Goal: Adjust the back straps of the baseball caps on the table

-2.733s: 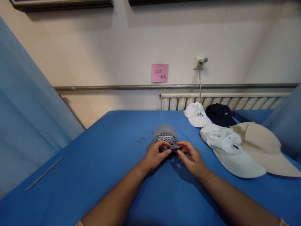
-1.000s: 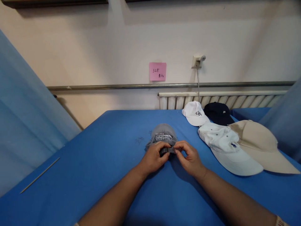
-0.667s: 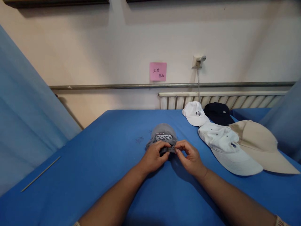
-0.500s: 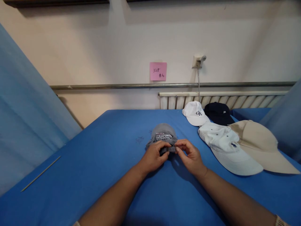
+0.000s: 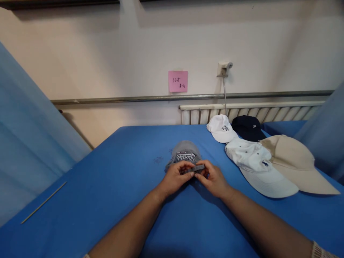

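Note:
A grey baseball cap point(image 5: 185, 147) with white lettering and a small red-and-white patch lies on the blue-covered table, its back strap point(image 5: 198, 167) towards me. My left hand point(image 5: 176, 176) is closed, thumb and fingers pinching the left part of that strap. From the other side my right hand point(image 5: 213, 179) pinches the strap too, and the strap's end sticks up between its fingers and the cap. Both thumb tips nearly meet under the strap. The fingers partly hide the strap's fastening.
To the right lie a white cap point(image 5: 220, 129), a black cap point(image 5: 248, 128), a pale cap with a dark emblem point(image 5: 254, 163) and a beige cap point(image 5: 294, 154), overlapping. A thin stick point(image 5: 44, 202) lies on the blue table cover point(image 5: 115, 172) at left. A radiator point(image 5: 252, 111) stands behind.
My right hand has moved slightly left, closer to my left thumb. The strap's end now shows raised above the fingers. The whole view has shifted a little.

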`<state>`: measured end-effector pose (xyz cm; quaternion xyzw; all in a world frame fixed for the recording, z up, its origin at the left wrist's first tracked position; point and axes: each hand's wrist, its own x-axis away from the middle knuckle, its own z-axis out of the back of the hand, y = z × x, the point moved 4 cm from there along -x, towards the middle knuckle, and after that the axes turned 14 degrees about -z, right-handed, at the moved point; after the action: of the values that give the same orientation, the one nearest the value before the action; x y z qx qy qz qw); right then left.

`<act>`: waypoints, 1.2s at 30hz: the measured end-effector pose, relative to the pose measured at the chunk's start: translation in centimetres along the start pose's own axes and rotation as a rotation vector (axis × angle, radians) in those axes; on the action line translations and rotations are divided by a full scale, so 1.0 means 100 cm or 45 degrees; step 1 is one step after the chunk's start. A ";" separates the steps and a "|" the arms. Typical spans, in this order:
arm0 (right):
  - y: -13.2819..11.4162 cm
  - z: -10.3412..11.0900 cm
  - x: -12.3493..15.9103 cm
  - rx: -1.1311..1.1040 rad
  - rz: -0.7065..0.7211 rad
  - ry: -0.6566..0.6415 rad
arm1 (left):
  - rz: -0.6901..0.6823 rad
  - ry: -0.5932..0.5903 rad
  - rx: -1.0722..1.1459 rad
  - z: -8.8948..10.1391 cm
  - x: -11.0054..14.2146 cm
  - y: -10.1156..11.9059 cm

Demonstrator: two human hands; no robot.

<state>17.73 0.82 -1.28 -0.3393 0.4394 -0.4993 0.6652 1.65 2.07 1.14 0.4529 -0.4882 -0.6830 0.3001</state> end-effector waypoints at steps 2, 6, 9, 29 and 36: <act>-0.002 0.002 -0.001 0.048 0.031 0.007 | -0.020 -0.017 -0.052 0.000 0.000 0.001; -0.010 0.004 0.001 0.126 0.122 0.021 | -0.169 -0.058 -0.252 0.002 -0.001 0.011; -0.013 0.004 0.002 0.163 0.163 0.012 | -0.282 -0.050 -0.353 0.001 -0.001 0.022; -0.017 0.006 0.006 0.063 0.165 -0.060 | -0.023 -0.074 0.064 0.000 0.000 0.020; -0.014 0.007 0.004 0.010 0.160 -0.099 | 0.101 0.029 0.203 0.004 0.001 0.011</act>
<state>17.91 0.02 0.14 -0.3274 0.4317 -0.4450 0.7130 1.23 1.82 2.16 0.4634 -0.5553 -0.6242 0.2956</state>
